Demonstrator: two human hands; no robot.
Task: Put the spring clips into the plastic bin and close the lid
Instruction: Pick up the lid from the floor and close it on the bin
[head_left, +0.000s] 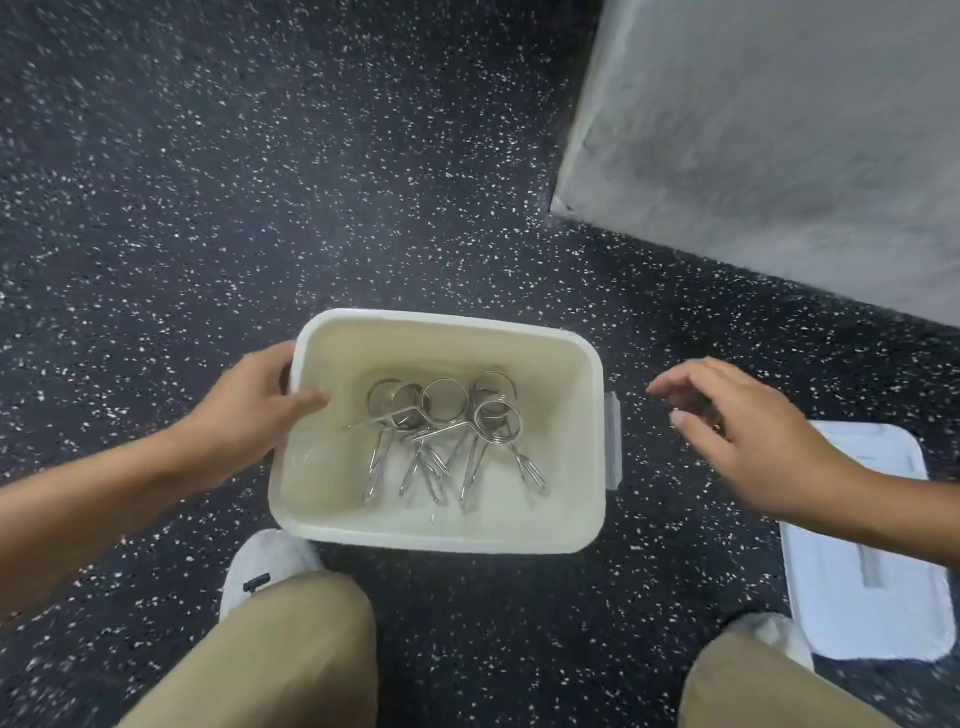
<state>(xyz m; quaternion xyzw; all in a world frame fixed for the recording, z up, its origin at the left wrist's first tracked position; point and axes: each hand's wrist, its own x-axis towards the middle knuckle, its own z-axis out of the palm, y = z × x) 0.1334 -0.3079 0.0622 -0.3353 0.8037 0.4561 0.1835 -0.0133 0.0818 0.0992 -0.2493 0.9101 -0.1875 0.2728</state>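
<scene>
Left hand (249, 410) grips bin (582, 441) rim; right hand (748, 441) empty, fingers spread, nearer lid (883, 587) lying just beneath-right.

Likely a gym: black speckled rubber floor (208, 208), barbell spring clips (447, 431).

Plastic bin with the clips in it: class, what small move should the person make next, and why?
Probably reach the right hand to the lid on the floor to its right. The spring clips already lie inside the plastic bin, the bin is open, the left hand has a grip on its rim, and the right hand is empty.
</scene>
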